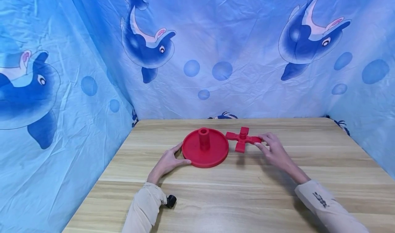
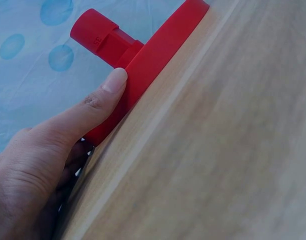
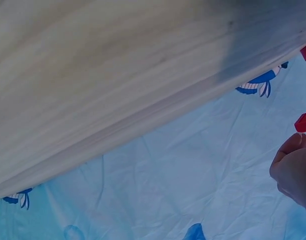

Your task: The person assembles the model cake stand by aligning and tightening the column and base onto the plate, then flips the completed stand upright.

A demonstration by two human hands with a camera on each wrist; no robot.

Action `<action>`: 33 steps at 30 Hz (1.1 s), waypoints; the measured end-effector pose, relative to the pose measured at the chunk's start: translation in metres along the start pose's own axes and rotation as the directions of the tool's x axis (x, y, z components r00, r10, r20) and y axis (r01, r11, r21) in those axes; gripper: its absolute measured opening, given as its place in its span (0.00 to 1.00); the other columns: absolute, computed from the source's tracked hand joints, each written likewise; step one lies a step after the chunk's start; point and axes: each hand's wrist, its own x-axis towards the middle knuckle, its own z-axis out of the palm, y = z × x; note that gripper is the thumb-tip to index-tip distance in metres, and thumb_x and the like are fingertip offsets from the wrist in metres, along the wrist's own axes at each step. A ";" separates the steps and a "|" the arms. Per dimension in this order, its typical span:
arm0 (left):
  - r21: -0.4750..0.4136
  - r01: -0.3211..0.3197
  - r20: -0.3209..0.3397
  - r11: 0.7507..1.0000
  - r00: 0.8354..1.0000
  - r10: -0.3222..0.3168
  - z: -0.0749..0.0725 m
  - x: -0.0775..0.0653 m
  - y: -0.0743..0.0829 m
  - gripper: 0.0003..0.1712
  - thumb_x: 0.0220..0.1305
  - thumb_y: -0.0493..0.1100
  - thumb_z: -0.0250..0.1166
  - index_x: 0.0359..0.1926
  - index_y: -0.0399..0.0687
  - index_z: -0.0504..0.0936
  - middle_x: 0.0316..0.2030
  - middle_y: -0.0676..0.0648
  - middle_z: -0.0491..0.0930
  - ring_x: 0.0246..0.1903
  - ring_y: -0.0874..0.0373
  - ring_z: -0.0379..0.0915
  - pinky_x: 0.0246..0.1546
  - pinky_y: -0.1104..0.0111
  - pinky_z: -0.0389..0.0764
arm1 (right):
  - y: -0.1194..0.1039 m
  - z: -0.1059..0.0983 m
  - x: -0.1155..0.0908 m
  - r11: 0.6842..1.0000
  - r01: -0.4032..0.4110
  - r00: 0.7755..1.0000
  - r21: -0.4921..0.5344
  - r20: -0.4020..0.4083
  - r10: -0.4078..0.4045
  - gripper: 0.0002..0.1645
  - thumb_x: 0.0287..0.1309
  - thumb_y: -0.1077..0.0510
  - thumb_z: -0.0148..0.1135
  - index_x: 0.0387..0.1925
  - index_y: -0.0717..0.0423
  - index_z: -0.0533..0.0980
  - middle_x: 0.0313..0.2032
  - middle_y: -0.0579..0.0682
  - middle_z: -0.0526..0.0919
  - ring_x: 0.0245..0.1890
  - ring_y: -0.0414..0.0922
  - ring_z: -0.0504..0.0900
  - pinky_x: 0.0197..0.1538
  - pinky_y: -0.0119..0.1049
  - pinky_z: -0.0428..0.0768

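Observation:
A round red tray-like base [image 1: 192, 155] with a raised rim lies flat on the table, a hollow upright post [image 1: 204, 139] at its centre. My left hand [image 1: 169, 162] grips the base's left edge, thumb at the near side and fingers around the far side. In the left wrist view the thumb [image 2: 100, 97] presses the rim, and the post bears the marking "35". Right of the base, my right hand [image 1: 274, 151] pinches one arm of a red four-armed cross piece [image 1: 241, 145], held above the table with a small knob at its centre. Only parts of the cross piece [image 3: 305, 122] show in the right wrist view.
The wood-grain table [image 1: 216, 198] reaches back to a blue curtain [image 1: 247, 96] printed with dolphins and bubbles, which also hangs at both sides. A small black object [image 1: 171, 201] sits at the left sleeve's cuff.

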 end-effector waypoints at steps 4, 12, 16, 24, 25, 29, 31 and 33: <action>-0.002 0.004 0.000 1.000 1.000 -0.004 0.001 0.000 0.000 0.58 0.52 0.61 0.81 0.79 0.51 0.65 0.73 0.39 0.67 0.74 0.41 0.58 0.70 0.44 0.66 | -0.003 0.006 0.002 1.000 0.026 1.000 0.018 0.002 -0.026 0.18 0.64 0.68 0.68 0.54 0.72 0.80 0.45 0.63 0.81 0.46 0.58 0.75 0.42 0.48 0.77; 0.022 0.007 0.005 1.000 1.000 -0.007 0.001 0.001 -0.001 0.59 0.53 0.63 0.80 0.80 0.52 0.63 0.74 0.39 0.66 0.74 0.41 0.58 0.69 0.44 0.66 | -0.010 0.017 0.006 0.998 0.047 0.999 0.049 0.008 -0.048 0.16 0.64 0.68 0.68 0.53 0.68 0.82 0.46 0.61 0.82 0.47 0.56 0.76 0.43 0.49 0.79; 0.031 0.012 0.004 0.999 1.000 -0.013 0.001 -0.001 -0.001 0.59 0.53 0.63 0.80 0.80 0.52 0.63 0.74 0.39 0.66 0.73 0.41 0.59 0.69 0.44 0.67 | -0.015 0.019 0.007 0.997 0.019 0.999 0.070 0.040 -0.022 0.17 0.66 0.67 0.67 0.55 0.68 0.81 0.48 0.62 0.81 0.50 0.57 0.75 0.45 0.52 0.79; 0.031 0.001 0.003 1.000 1.000 -0.001 0.000 0.000 -0.002 0.59 0.53 0.63 0.80 0.80 0.52 0.63 0.73 0.39 0.67 0.73 0.40 0.59 0.69 0.43 0.66 | -0.026 0.022 0.013 0.996 -0.030 0.996 0.082 0.083 0.023 0.19 0.68 0.64 0.67 0.57 0.68 0.80 0.52 0.63 0.80 0.52 0.58 0.74 0.48 0.54 0.80; 0.030 0.000 0.003 1.000 1.000 0.000 0.000 0.000 -0.002 0.59 0.53 0.63 0.80 0.80 0.52 0.63 0.73 0.39 0.67 0.73 0.41 0.59 0.69 0.44 0.66 | -0.027 0.023 0.013 0.996 -0.029 0.996 0.082 0.084 0.022 0.19 0.68 0.64 0.67 0.57 0.68 0.80 0.52 0.63 0.80 0.52 0.58 0.74 0.48 0.54 0.80; 0.029 0.003 -0.001 1.000 1.000 -0.003 0.001 0.000 -0.002 0.59 0.52 0.62 0.81 0.79 0.52 0.63 0.73 0.39 0.67 0.74 0.41 0.59 0.70 0.44 0.65 | -0.030 0.025 0.014 0.995 -0.036 0.995 0.090 0.091 0.028 0.20 0.68 0.63 0.68 0.58 0.68 0.80 0.52 0.62 0.80 0.52 0.57 0.74 0.48 0.53 0.81; 0.029 0.005 -0.003 1.000 1.000 -0.005 0.001 0.000 -0.002 0.59 0.52 0.62 0.81 0.79 0.51 0.64 0.73 0.38 0.67 0.74 0.41 0.59 0.70 0.44 0.65 | -0.032 0.026 0.015 0.995 -0.036 0.995 0.094 0.094 0.027 0.20 0.67 0.63 0.68 0.58 0.68 0.80 0.53 0.62 0.80 0.52 0.57 0.74 0.48 0.52 0.81; 0.025 0.010 -0.004 1.000 1.000 -0.009 0.001 0.000 -0.002 0.59 0.52 0.62 0.81 0.79 0.51 0.64 0.73 0.38 0.67 0.74 0.41 0.58 0.70 0.44 0.65 | -0.034 0.028 0.015 0.995 -0.033 0.995 0.098 0.096 0.023 0.20 0.67 0.64 0.68 0.58 0.68 0.80 0.53 0.62 0.80 0.52 0.56 0.74 0.48 0.52 0.81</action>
